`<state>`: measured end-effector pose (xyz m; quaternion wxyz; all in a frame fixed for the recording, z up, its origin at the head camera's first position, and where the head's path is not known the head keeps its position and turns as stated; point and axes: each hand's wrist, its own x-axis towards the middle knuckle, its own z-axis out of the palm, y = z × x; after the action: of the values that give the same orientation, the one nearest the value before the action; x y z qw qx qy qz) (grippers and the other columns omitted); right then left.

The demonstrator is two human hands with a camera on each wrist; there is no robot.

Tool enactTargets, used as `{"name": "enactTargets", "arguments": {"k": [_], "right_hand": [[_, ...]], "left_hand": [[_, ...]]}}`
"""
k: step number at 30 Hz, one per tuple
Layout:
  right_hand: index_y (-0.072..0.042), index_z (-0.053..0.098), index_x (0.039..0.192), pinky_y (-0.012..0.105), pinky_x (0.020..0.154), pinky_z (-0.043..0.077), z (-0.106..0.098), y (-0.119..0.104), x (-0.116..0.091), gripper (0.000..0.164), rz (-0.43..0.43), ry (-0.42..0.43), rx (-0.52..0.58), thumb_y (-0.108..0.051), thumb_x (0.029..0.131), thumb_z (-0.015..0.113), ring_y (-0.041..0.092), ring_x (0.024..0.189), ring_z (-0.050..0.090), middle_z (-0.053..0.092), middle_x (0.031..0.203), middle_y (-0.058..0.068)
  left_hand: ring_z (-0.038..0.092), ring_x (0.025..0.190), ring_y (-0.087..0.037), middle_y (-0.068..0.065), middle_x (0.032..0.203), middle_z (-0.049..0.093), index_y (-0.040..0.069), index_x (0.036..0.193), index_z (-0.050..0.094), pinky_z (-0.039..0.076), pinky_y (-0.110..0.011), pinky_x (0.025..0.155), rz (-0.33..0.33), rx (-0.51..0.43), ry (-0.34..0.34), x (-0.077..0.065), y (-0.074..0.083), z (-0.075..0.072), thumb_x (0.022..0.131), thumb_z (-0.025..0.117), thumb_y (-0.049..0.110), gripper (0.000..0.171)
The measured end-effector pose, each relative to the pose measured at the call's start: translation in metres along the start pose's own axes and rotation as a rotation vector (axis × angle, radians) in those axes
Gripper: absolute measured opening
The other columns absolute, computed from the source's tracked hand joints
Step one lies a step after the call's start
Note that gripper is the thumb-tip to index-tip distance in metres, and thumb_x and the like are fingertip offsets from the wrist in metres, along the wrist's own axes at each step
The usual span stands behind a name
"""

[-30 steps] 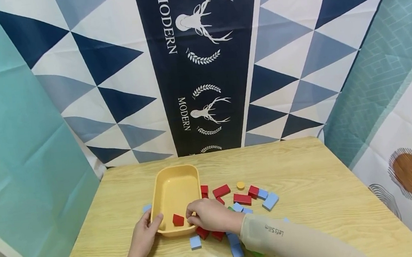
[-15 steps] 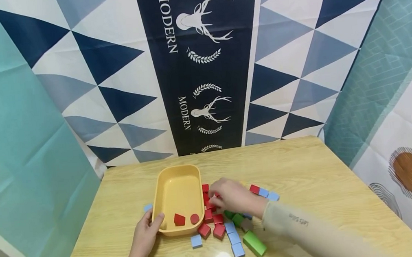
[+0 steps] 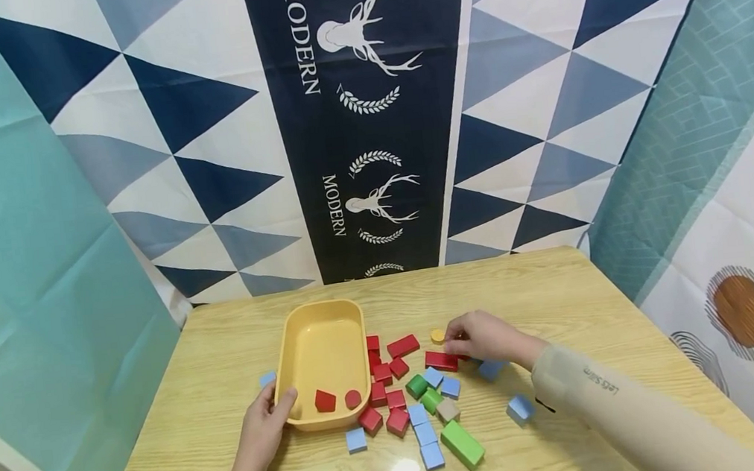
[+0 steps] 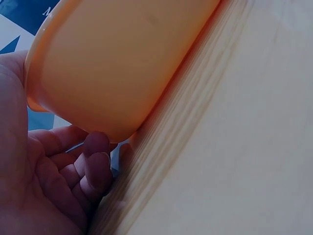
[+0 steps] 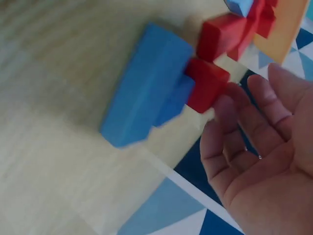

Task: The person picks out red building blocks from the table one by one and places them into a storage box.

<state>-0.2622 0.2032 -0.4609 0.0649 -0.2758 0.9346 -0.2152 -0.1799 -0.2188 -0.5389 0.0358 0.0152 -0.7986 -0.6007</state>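
Observation:
My left hand [image 3: 259, 429] grips the near-left rim of a yellow plastic tray [image 3: 360, 319], thumb over the edge and fingers outside. The tray's outer wall [image 4: 112, 63] fills much of the left wrist view. Inside the tray lie a red angular block [image 3: 325, 400] and a red disc [image 3: 353, 398]. My right hand [image 3: 483, 337] is over the right end of the block pile. In the right wrist view its fingertips reach a red block [image 5: 208, 85], with the thumb held apart. That block stands beside a long blue block [image 5: 149, 85].
Several red blocks [image 3: 398, 422] crowd the tray's right side. Blue blocks [image 3: 425, 433], green blocks [image 3: 462, 443], a beige block [image 3: 447, 409] and a yellow disc [image 3: 437, 336] lie further right. Another blue block [image 3: 520, 408] sits apart on the wooden table [image 3: 225, 346].
My right hand has left the tray, where the red disc now lies, and moved right across the pile to its far end. My left hand stays on the tray.

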Motion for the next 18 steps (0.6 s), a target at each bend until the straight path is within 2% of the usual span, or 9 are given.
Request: {"name": "enactTargets", "arguments": {"k": [3,6,13,18], "right_hand": [[-0.026,0.068,0.082,0.027,0.053,0.048,0.005,-0.002,-0.002,0.011,-0.02,-0.025,0.001,-0.03,0.089,0.075,0.005,0.056,0.05,0.06,0.066,-0.013],[-0.024,0.067,0.08,0.03,0.058,0.048,0.009,-0.006,-0.003,0.015,-0.047,-0.029,-0.04,-0.03,0.084,0.08,0.008,0.061,0.05,0.06,0.07,-0.011],[-0.023,0.065,0.079,0.033,0.063,0.048,0.023,-0.011,-0.005,0.019,-0.096,-0.014,-0.277,-0.029,0.081,0.082,0.012,0.069,0.048,0.058,0.075,-0.01],[-0.023,0.062,0.079,0.031,0.059,0.046,0.026,-0.013,-0.002,0.018,-0.082,0.029,-0.28,-0.025,0.079,0.08,0.012,0.065,0.047,0.054,0.071,-0.01]], "left_hand": [[0.062,0.101,-0.019,-0.014,0.126,0.062,0.006,0.141,0.051,0.052,-0.024,0.081,0.001,-0.005,0.005,0.0,-0.001,0.001,0.098,0.061,0.039,0.055],[0.061,0.101,-0.019,-0.014,0.126,0.061,0.006,0.141,0.051,0.052,-0.022,0.081,0.004,-0.01,0.008,0.001,-0.003,0.001,0.098,0.061,0.038,0.055],[0.061,0.102,-0.019,-0.014,0.128,0.06,0.005,0.141,0.051,0.052,-0.025,0.082,0.004,-0.019,0.008,0.001,-0.003,0.001,0.099,0.062,0.036,0.054],[0.06,0.105,-0.019,-0.015,0.13,0.059,0.004,0.141,0.051,0.052,-0.03,0.086,0.007,-0.013,0.01,0.001,-0.003,0.0,0.099,0.061,0.035,0.053]]}}
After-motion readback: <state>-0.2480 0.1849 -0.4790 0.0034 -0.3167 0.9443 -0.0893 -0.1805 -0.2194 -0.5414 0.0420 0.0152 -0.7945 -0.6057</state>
